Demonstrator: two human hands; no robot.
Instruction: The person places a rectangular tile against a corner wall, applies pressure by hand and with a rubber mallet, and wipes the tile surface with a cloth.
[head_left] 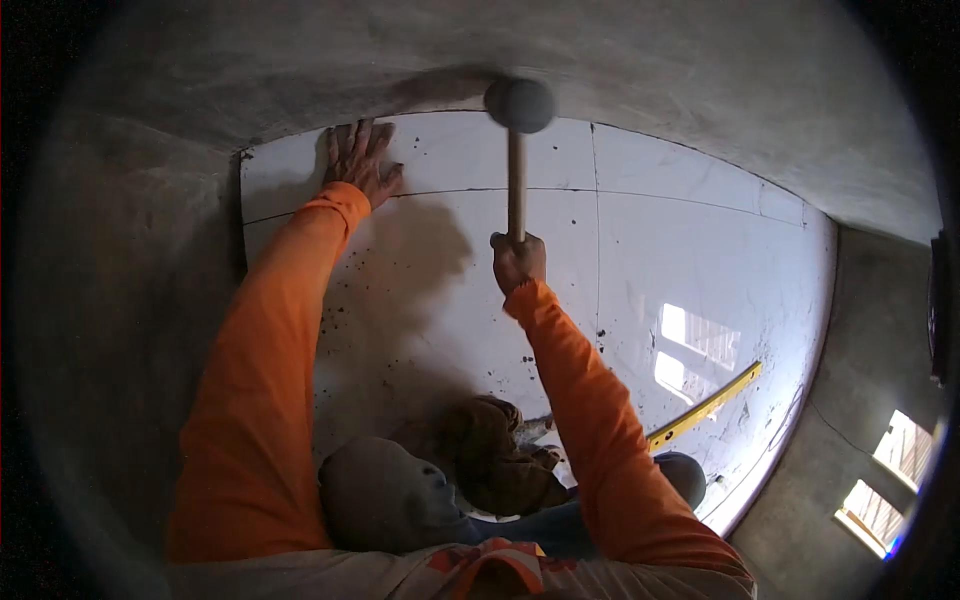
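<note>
My left hand (362,165) lies flat with fingers spread on a white floor tile (440,150) in the far row, close to the wall. In my right hand (519,262) is a rubber mallet (517,180), gripped low on its wooden handle. Its dark round head points toward the wall, above the far edge of the tiles; whether it touches anything I cannot tell. Dark crumbs of mortar or dirt are scattered over the tiles. Both forearms are in orange sleeves.
A yellow spirit level (706,405) lies on the tiles at the right. Near my knees is a crumpled brown cloth (495,455). Grey plastered walls (680,70) border the tiled floor at the back and both sides. Window openings (890,480) let in light at the right.
</note>
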